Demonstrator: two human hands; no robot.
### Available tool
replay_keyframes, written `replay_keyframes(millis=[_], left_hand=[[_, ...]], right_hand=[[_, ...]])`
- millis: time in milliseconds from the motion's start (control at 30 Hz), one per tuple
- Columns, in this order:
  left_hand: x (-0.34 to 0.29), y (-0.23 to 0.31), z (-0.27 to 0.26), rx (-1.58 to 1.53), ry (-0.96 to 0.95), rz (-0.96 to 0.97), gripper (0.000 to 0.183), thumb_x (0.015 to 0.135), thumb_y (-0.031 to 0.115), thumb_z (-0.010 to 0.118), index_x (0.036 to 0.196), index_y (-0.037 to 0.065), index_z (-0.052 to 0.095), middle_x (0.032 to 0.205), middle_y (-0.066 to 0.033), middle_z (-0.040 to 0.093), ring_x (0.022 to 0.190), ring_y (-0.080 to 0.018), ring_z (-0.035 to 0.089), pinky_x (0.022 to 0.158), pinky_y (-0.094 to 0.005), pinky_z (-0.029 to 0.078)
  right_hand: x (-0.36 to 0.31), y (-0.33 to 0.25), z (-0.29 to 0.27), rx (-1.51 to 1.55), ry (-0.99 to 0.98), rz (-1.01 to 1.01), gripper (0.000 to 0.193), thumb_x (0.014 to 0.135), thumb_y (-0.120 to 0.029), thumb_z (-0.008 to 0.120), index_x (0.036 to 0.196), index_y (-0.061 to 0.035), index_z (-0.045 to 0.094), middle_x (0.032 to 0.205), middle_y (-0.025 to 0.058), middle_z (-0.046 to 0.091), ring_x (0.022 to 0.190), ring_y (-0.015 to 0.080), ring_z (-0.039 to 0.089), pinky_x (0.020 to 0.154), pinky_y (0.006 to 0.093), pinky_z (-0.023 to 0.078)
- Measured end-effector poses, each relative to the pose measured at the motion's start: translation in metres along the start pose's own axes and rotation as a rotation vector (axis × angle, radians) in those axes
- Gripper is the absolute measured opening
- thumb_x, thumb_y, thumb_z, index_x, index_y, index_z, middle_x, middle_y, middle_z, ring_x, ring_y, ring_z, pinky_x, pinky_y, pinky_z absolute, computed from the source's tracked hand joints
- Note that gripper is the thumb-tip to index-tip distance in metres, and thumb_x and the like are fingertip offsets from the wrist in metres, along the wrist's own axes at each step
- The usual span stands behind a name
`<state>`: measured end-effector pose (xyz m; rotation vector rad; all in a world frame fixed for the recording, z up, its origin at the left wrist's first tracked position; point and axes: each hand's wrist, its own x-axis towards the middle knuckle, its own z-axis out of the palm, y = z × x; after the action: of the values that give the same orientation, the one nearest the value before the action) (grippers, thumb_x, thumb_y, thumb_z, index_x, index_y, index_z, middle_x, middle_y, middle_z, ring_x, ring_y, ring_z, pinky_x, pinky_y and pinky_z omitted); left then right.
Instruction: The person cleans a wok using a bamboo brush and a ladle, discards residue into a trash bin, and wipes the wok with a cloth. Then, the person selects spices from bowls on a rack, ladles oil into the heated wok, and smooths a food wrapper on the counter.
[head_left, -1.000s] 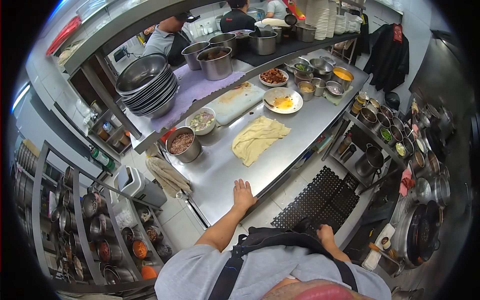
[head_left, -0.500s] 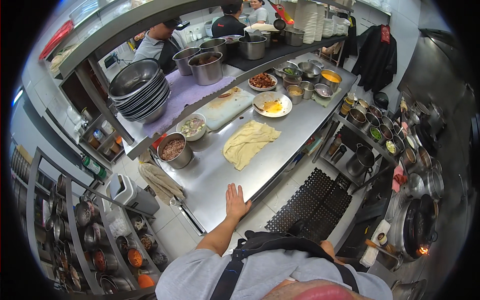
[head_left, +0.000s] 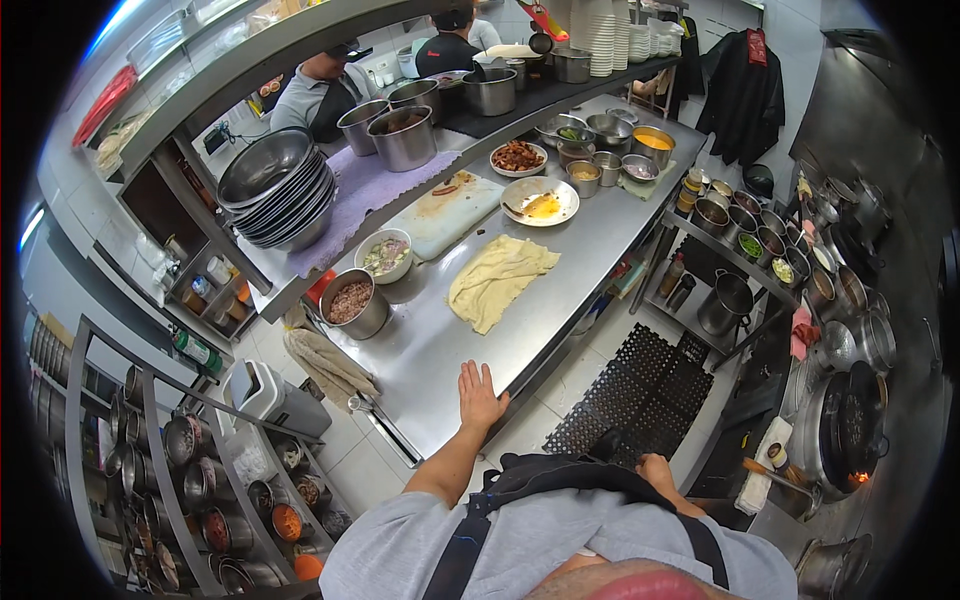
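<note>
Left hand point(head_left: 480, 392) flat on the tabletop point(head_left: 430, 350) near edge, fingers spread, empty; yellow cloth point(head_left: 497, 279) ahead, long axis pointing away; right hand point(head_left: 658, 470) low, fingers' state unclear.

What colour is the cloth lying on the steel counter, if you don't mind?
Pale yellow; the cloth shows clearly in the head view.
</note>
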<state>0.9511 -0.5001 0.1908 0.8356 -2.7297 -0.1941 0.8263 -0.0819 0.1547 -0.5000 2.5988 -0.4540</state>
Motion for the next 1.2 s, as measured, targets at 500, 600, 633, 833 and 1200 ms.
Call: replay_keyframes(millis=[500,600,633,833,1200], left_hand=[[0.001,0.0,0.0,-0.008,-0.016,-0.014,0.079,0.078,0.041,0.062,0.137,-0.006,0.036,0.144,-0.0315,0.026,0.138,-0.0449,0.018,0.113,-0.0496,0.017],[0.001,-0.001,0.001,-0.006,-0.029,-0.019,0.08,0.079,0.041,0.061,0.138,-0.006,0.035,0.145,-0.0313,0.025,0.138,-0.0446,0.017,0.113,-0.0495,0.016],[0.001,-0.002,0.002,-0.009,-0.035,-0.022,0.08,0.079,0.042,0.061,0.138,-0.006,0.035,0.145,-0.0312,0.024,0.139,-0.0444,0.017,0.113,-0.0492,0.016],[0.001,0.0,0.0,-0.018,-0.048,-0.022,0.081,0.079,0.042,0.061,0.139,-0.006,0.034,0.146,-0.031,0.023,0.139,-0.0438,0.015,0.114,-0.0484,0.014],[0.001,0.0,0.0,-0.014,-0.031,-0.02,0.08,0.079,0.041,0.062,0.138,-0.006,0.035,0.146,-0.0311,0.024,0.139,-0.0438,0.016,0.114,-0.0486,0.015]], right_hand=[[-0.02,0.016,-0.011,-0.065,-0.07,0.133,0.023,0.075,-0.013,0.065,0.097,-0.0106,0.072,0.097,0.0176,0.068,0.095,0.0336,0.065,0.087,0.041,0.051],[-0.021,0.008,-0.013,-0.06,-0.066,0.13,0.023,0.075,-0.013,0.064,0.097,-0.0101,0.072,0.097,0.0178,0.068,0.095,0.0337,0.065,0.087,0.0412,0.051],[-0.022,0.005,-0.013,-0.049,-0.055,0.132,0.023,0.075,-0.013,0.064,0.096,-0.0096,0.072,0.097,0.0178,0.068,0.094,0.0338,0.065,0.087,0.0414,0.051],[-0.017,0.002,-0.009,0.001,-0.023,0.083,0.021,0.077,-0.013,0.065,0.094,-0.0023,0.071,0.093,0.0197,0.068,0.093,0.0344,0.065,0.086,0.0415,0.05],[-0.018,0.01,-0.009,0.004,-0.043,0.099,0.023,0.075,-0.011,0.063,0.095,-0.0033,0.071,0.095,0.0188,0.068,0.096,0.0345,0.064,0.089,0.041,0.049]])
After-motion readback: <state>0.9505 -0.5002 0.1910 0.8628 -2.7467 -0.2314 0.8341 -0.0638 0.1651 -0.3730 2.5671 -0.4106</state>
